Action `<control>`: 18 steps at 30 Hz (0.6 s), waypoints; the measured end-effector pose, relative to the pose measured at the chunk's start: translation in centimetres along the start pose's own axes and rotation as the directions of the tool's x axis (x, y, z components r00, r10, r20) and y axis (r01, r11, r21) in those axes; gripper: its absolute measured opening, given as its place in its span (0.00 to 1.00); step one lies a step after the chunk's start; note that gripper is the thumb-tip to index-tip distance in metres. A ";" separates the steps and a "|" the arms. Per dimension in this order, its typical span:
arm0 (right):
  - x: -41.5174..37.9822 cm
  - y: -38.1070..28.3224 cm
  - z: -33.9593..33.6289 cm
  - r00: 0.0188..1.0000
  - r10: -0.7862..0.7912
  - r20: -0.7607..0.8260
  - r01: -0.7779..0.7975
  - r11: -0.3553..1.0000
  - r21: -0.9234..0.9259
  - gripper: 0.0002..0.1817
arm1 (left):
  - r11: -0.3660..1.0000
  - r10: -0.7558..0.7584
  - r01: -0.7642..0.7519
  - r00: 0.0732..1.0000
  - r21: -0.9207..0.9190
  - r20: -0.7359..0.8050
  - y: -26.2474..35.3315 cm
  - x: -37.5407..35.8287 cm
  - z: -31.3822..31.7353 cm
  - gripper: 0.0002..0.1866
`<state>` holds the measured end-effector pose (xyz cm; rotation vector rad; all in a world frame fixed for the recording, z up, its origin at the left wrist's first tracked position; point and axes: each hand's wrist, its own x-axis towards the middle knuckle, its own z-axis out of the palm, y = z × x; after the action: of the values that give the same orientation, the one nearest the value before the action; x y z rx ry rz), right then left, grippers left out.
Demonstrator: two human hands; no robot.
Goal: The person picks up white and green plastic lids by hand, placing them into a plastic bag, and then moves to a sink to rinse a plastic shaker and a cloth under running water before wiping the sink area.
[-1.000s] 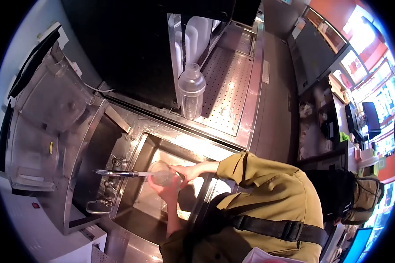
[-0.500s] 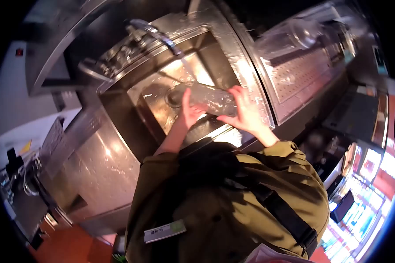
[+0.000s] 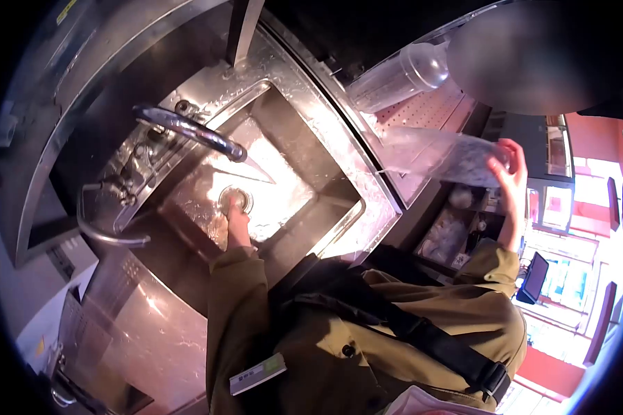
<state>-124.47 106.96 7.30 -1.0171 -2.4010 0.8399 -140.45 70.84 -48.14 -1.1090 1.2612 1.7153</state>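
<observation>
A tall clear plastic cup [image 3: 443, 153] is in my right hand [image 3: 511, 169], tipped on its side, with my fingers wrapped round its right end. It is out to the right of the sink, over the perforated tray. My left hand [image 3: 237, 216] reaches down into the metal sink [image 3: 329, 232], its fingers bunched at the round drain [image 3: 245, 199]. I cannot tell what those fingers hold. Above and to the right of that hand, the curved chrome faucet [image 3: 201, 138] points over the basin, whose floor is wet and shiny.
Another clear plastic vessel [image 3: 401, 77] with a domed end is at the back of the perforated tray [image 3: 422, 114]. Below the tray sits a bin [image 3: 450, 235] with whitish plastic items. A second thin spout [image 3: 111, 236] curves at the sink's left. A metal counter [image 3: 138, 318] adjoins it.
Both hands were on the clear cup under the faucet. My right hand has carried it right, out of the sink; my left hand has let go and moved down to the drain.
</observation>
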 end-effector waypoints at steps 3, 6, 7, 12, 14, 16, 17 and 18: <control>6.2 5.3 -2.7 0.990 -0.039 -0.134 0.019 0.990 -0.141 0.29 | 0.984 0.150 -0.126 0.965 -0.125 0.215 -1.4 2.1 -0.6 0.16; 14.6 10.9 -2.1 0.947 -0.277 -0.166 0.190 0.893 -0.408 0.31 | 0.717 0.427 -0.627 0.740 0.304 0.520 -2.5 3.1 -1.8 0.11; 18.1 13.2 -3.1 0.970 -0.231 -0.080 0.196 0.930 -0.312 0.30 | 0.503 0.445 -0.708 0.704 0.495 0.554 -1.9 3.2 -2.7 0.09; 24.1 12.8 2.2 0.971 -0.238 -0.010 0.159 0.678 -0.718 0.27 | 0.168 0.827 -0.647 0.503 0.744 0.251 1.3 -4.4 3.3 0.10; 25.8 13.5 2.0 0.978 -0.207 0.016 0.159 0.698 -0.699 0.24 | 0.072 0.835 -0.528 0.496 0.846 0.238 1.6 -9.1 6.8 0.12; 26.3 13.5 3.0 0.976 -0.213 0.038 0.185 0.728 -0.660 0.22 | -0.253 0.707 -0.291 0.596 0.923 0.382 1.5 -11.9 9.0 0.14; 26.2 14.0 1.8 0.973 -0.229 0.016 0.184 0.738 -0.650 0.21 | -0.561 0.524 -0.340 0.559 0.755 0.642 1.3 -12.4 10.0 0.13; 25.7 13.4 1.6 0.967 -0.256 -0.011 0.192 0.754 -0.628 0.20 | -0.654 0.486 -0.349 0.486 0.671 0.727 1.1 -12.3 10.8 0.10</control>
<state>-135.41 132.95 0.47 -0.9159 -2.6984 -0.1259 -139.25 80.19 -34.74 0.9164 2.7516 0.2002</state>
